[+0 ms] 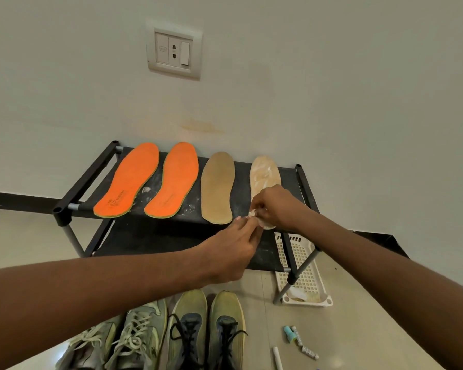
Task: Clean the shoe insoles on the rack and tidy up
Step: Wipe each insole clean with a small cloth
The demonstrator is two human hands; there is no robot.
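Several insoles lie side by side on the top shelf of a black shoe rack [72, 186]: two orange insoles [130, 180] [174, 180], a tan insole [217, 186] and a pale insole [263, 173] smeared with whitish residue at the right. My right hand [275, 206] rests on the near end of the pale insole, its fingers pinching a small white clump [252, 213]. My left hand [233, 249] reaches in from below, and its fingertips pinch the same clump. White flecks dot the shelf fabric between the insoles.
A white perforated plastic basket [305, 271] lies on the floor under the rack's right legs. Two pairs of sneakers [134, 335] [209, 324] stand in front of the rack. A small teal bottle [289, 333] and a white brush [277, 357] lie on the floor at right. A wall socket [174, 52] is above.
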